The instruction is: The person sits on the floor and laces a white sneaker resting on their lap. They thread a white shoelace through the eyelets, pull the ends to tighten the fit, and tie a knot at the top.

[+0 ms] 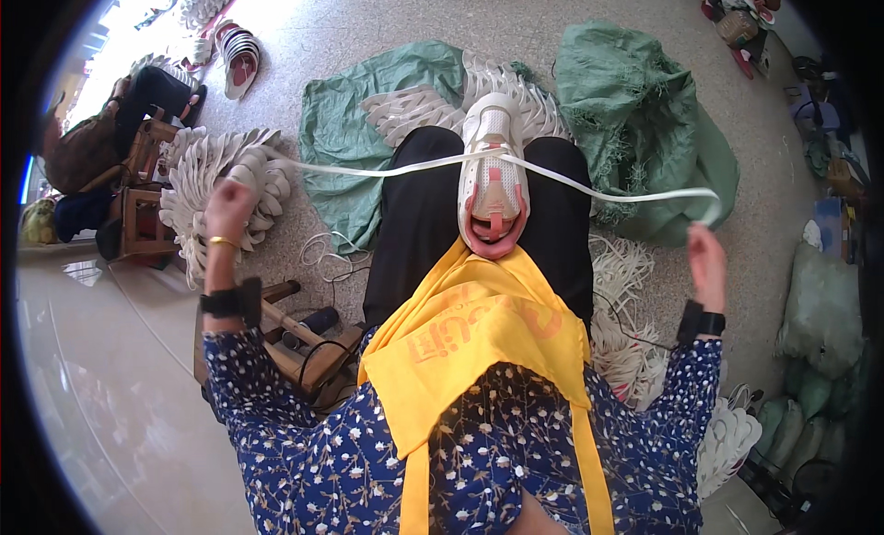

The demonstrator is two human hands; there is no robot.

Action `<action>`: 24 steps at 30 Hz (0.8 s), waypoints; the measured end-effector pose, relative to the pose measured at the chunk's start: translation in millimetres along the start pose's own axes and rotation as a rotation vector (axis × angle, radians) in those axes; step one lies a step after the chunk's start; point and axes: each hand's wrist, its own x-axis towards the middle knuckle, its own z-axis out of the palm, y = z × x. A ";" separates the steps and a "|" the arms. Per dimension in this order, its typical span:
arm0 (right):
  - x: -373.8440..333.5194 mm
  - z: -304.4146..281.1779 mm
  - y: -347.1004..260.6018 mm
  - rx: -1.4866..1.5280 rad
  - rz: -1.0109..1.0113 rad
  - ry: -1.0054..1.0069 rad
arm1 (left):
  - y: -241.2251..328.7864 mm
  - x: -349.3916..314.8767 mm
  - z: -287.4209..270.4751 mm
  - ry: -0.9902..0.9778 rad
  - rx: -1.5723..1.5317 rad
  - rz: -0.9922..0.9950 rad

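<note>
A white and pink sneaker (494, 180) rests between my knees, its toe pointing away from me and its pink-lined opening toward me. A white shoelace (387, 173) passes through the front of its lacing and stretches out to both sides. Out to the left, my left hand (230, 209) is closed on one side of the lace; its fingertips are hard to make out against pale pieces behind. My right hand (707, 259), far out to the right, pinches the other side, which curls down into the fingers.
Green woven sacks (635, 121) lie beyond my knees, with white shoe parts (414, 111) between them. More pale pieces (198, 185) are heaped at left. A bundle of white laces (622, 305) hangs by my right thigh. A wooden stool (322, 355) stands at my left.
</note>
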 end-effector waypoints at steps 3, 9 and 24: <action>-56.3 109.4 12.1 -0.184 0.237 -0.310 | 81.3 -64.6 55.1 -0.757 -0.394 -0.109; -106.4 242.1 2.7 -0.442 0.110 -0.583 | 163.5 -109.9 136.7 -0.758 -0.711 0.162; -52.4 322.4 46.1 -0.475 -0.483 -0.478 | 220.0 -84.3 194.4 -0.297 -0.401 0.447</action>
